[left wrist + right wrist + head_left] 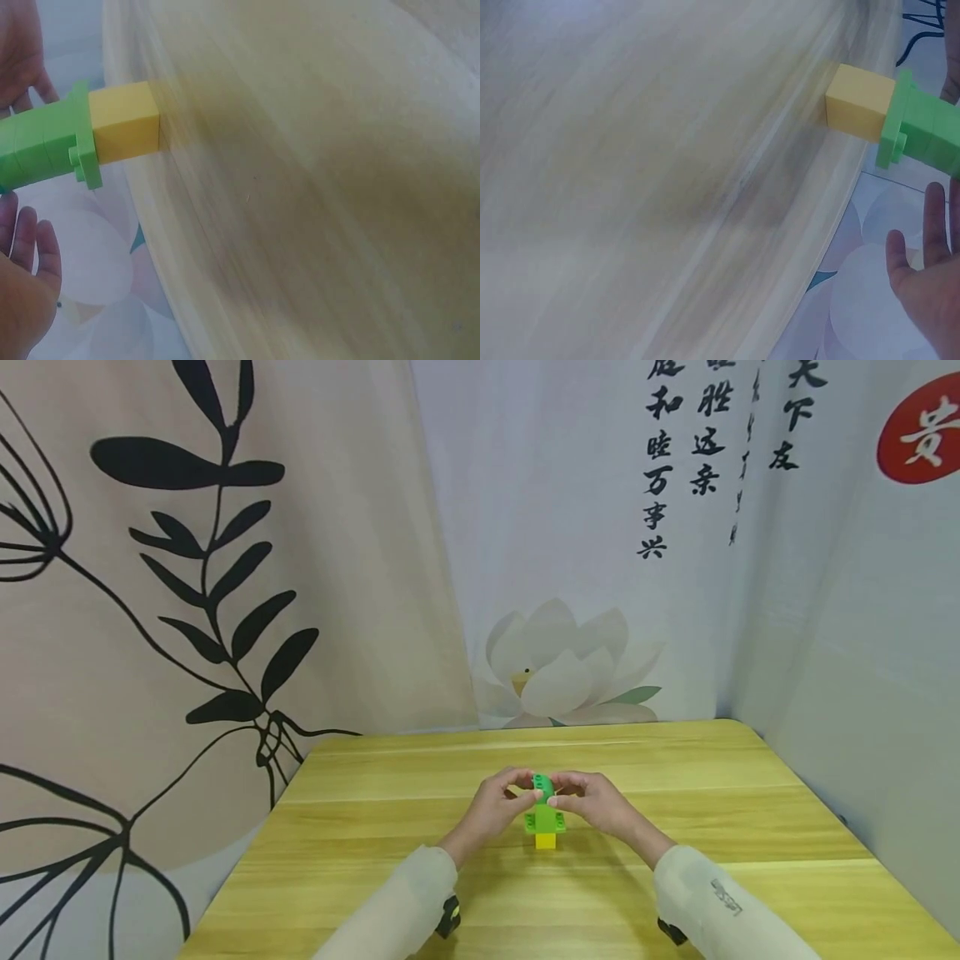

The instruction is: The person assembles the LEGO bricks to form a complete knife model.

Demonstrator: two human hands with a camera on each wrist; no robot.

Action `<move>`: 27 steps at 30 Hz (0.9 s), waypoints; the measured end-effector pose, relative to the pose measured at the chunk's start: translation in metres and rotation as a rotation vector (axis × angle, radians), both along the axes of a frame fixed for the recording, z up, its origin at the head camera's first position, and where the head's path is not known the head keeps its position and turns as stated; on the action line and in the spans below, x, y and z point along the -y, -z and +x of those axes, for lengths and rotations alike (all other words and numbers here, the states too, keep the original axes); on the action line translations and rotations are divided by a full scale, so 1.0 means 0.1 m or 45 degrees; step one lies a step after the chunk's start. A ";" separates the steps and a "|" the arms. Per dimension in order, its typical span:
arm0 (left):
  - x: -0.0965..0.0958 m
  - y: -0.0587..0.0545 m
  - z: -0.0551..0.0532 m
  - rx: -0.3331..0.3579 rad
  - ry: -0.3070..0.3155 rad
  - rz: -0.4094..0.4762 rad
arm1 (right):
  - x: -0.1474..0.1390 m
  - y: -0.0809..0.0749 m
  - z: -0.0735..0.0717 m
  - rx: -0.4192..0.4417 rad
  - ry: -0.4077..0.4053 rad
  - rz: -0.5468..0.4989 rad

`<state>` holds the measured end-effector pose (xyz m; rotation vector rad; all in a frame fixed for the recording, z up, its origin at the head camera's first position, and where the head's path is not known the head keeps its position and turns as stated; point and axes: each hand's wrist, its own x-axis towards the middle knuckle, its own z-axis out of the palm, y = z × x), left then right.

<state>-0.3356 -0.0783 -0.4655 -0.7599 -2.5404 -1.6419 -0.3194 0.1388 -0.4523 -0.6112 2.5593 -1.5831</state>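
Note:
A small tower of toy building bricks stands upright on the wooden table. At its foot is a yellow brick (545, 842); over that come a wide light-green plate (531, 823) with studs at both ends and a stack of green bricks (930, 127). On top sits a darker green curved brick (542, 785). From the left, my left hand (497, 802) pinches this top brick between thumb and fingers. My right hand (597, 798) grips the upper part from the other side. In both wrist views the tower's top is cut off, and the lower fingers spread loosely beside it.
The wooden table (360, 843) stretches around the tower, its far edge near a curtain (570, 527) printed with a lotus and characters. Another curtain (360, 568) with dark leaf prints hangs at the left. Black wrist devices (448, 917) show under the pale sleeves.

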 end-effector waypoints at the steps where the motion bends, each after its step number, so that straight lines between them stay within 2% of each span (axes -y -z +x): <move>1: 0.00 0.00 0.00 0.004 -0.004 0.002 | 0.00 0.00 0.00 0.000 -0.002 -0.001; 12: 0.07 0.04 0.04 0.022 -0.006 -0.051 | 0.00 -0.01 0.03 0.005 0.011 -0.006; 19: 0.21 0.16 0.02 0.046 -0.029 -0.104 | 0.02 0.00 0.00 0.031 0.014 -0.015; 27: 0.31 0.29 0.00 0.152 0.040 -0.226 | 0.02 0.04 -0.03 0.066 0.046 -0.073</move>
